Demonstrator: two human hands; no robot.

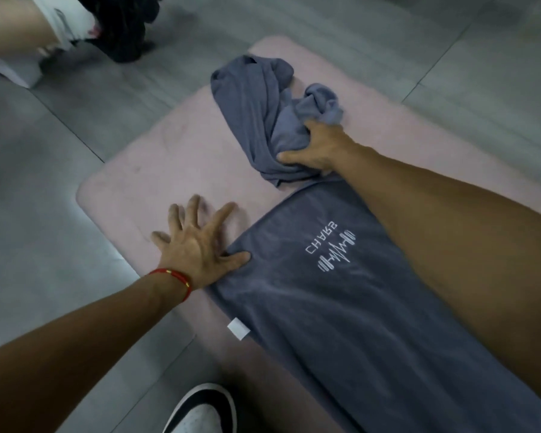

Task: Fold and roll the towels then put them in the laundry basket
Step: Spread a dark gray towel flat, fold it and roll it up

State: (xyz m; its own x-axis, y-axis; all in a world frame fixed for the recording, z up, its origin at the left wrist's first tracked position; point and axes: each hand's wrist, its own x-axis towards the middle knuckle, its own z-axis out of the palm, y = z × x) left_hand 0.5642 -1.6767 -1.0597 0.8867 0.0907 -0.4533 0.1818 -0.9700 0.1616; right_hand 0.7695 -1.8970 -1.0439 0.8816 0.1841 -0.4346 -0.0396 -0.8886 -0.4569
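Our left hand (197, 245), fingers splayed, pins the flat grey embroidered towel (341, 307) w/ thumb so it won't slide; right hand (319, 145) clutches the crumpled grey towel (263, 107), prob. to clear room on the pink mat (169, 157).

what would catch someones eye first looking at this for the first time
Likely the flat grey towel with its white embroidered logo, spread on the pink mat at lower right. The left hand presses fingers spread at its corner, a red bracelet on the wrist. Farther back, the right hand grips a crumpled grey towel.
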